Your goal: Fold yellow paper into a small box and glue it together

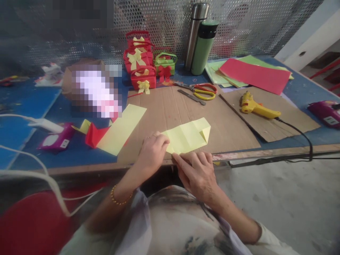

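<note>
One blue table (29,106) before a perforated metal panel (164,28). Two cardboard sheets on top: the central cardboard (156,115), larger, and the right-hand cardboard (288,124). At back right, loose paper sheets, one red sheet (255,76) uppermost, total not tellable. Two upright vessels behind: one steel flask (191,42), one green tumbler (202,55). Left hand (154,150): fingers curled, pinched onto the folded strip's left end. Right hand (198,173): half-curled, index fingertip at the near edge, thumb hidden, pinch or mere press not tellable.

One flat strip (123,129), pale yellow, left of the hands. One folded strip (186,136), same yellow, on the central cardboard by the table's front edge: cross-creased into panels, right end turned over into a small flap with a shaded triangular opening; left end and near edge partly masked by fingers.

Four boxes visible behind: three red boxes (139,60) with yellow bows, one green box (164,67) with red bow. Two purple power strips (325,115), one per side. One yellow glue gun (259,107), on the right-hand cardboard. One pair of scissors (193,87), handles red and yellow. One flat grey blade (191,97), just beside.
</note>
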The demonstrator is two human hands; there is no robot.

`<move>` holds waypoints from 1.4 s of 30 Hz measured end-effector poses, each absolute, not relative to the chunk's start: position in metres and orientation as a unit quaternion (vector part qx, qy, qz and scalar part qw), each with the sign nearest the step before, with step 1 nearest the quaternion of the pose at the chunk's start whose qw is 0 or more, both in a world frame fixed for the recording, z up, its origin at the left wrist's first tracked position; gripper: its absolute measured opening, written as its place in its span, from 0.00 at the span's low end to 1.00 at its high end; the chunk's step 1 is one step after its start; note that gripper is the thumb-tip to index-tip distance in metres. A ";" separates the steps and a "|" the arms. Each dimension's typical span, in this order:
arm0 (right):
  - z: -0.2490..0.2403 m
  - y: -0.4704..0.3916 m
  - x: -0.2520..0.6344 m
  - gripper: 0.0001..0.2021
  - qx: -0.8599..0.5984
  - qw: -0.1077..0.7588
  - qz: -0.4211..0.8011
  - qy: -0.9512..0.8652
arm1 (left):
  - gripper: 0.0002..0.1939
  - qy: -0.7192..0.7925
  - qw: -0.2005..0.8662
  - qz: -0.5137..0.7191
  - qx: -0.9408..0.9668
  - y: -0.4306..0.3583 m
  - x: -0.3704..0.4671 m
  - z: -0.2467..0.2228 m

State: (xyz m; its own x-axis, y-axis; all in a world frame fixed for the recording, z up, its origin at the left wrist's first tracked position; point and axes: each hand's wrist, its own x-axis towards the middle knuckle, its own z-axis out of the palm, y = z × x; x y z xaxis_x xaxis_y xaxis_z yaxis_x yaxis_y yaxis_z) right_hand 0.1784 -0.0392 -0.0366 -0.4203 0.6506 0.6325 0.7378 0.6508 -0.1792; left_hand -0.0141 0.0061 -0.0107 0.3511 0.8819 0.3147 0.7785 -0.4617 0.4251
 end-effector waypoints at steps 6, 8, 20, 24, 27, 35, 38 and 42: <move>-0.039 -0.039 0.179 0.16 -0.413 0.344 -0.060 -0.841 | 0.09 0.507 0.103 0.252 0.818 0.006 -0.014 -0.011; -0.039 -0.040 0.179 0.15 -0.414 0.344 -0.060 -0.841 | 0.09 0.507 0.100 0.248 0.819 0.006 -0.014 -0.011; -0.033 -0.038 0.178 0.13 -0.403 0.342 -0.062 -0.847 | 0.11 0.503 0.076 0.248 0.825 0.007 -0.015 -0.013; -0.031 -0.038 0.178 0.12 -0.409 0.333 -0.058 -0.848 | 0.10 0.506 0.042 0.245 0.826 0.006 -0.013 -0.015; -0.030 -0.038 0.179 0.13 -0.415 0.322 -0.054 -0.849 | 0.10 0.520 -0.046 0.217 0.825 0.001 -0.009 -0.015; -0.031 -0.040 0.178 0.14 -0.424 0.313 -0.041 -0.849 | 0.07 0.498 -0.193 0.170 0.828 -0.028 0.008 -0.004; -0.031 -0.040 0.178 0.14 -0.421 0.320 -0.042 -0.848 | 0.11 0.489 -0.203 0.193 0.826 -0.038 0.007 -0.009; -0.031 -0.041 0.178 0.14 -0.420 0.320 -0.046 -0.848 | 0.16 0.486 -0.199 0.196 0.828 -0.047 0.003 -0.017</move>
